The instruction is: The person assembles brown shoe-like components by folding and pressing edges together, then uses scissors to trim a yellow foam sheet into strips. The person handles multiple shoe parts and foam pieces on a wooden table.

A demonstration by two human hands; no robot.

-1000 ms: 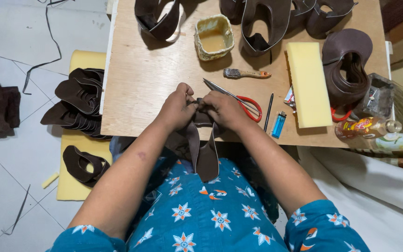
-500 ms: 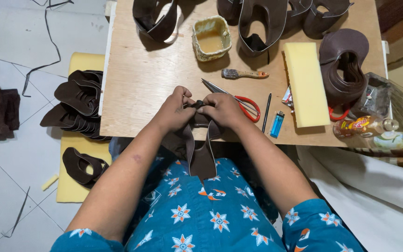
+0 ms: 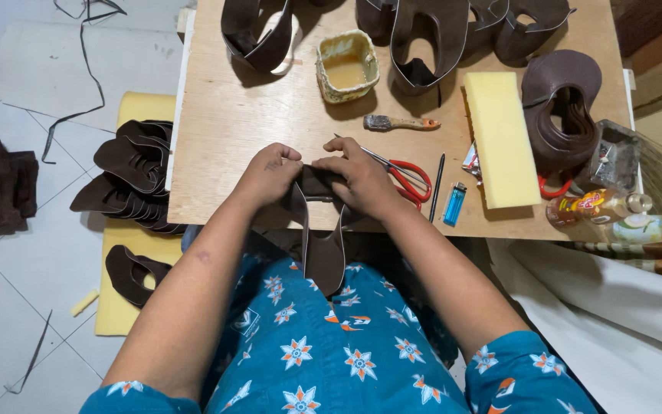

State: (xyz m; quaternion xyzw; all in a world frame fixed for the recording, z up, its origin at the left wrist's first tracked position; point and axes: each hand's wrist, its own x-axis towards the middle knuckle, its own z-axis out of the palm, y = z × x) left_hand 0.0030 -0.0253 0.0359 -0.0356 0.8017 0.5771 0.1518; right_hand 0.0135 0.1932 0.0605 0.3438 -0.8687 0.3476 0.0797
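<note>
- Dark brown, U-shaped leather shoe upper (image 3: 323, 253): held at the near edge of the pale plywood worktable (image 3: 262, 115), its upper ends under the hands and its rounded end hanging down over the lap in blue flower-print cloth (image 3: 331, 360).
- Left hand (image 3: 268, 173): fingers curled together, clamped on the left arm of the upper.
- Right hand (image 3: 362, 178): fingers pressed down and closed on the right arm, touching the left hand's side of the piece.
- Handling, as judged: the piece looks light, thin and pliant, drooping under its own weight; it is best taken by both arm ends, near the edges, where the fold can be controlled.
- Nearby on the table: red-handled scissors (image 3: 408, 178) just beside the right hand, a blue lighter (image 3: 454, 204), a black pencil (image 3: 437, 182), a wooden-handled brush (image 3: 400, 123), a square glue pot (image 3: 347, 66) and a yellow foam block (image 3: 501, 138).
- On the floor at left: a stack of similar brown cut pieces (image 3: 136, 176) on yellow foam.
</note>
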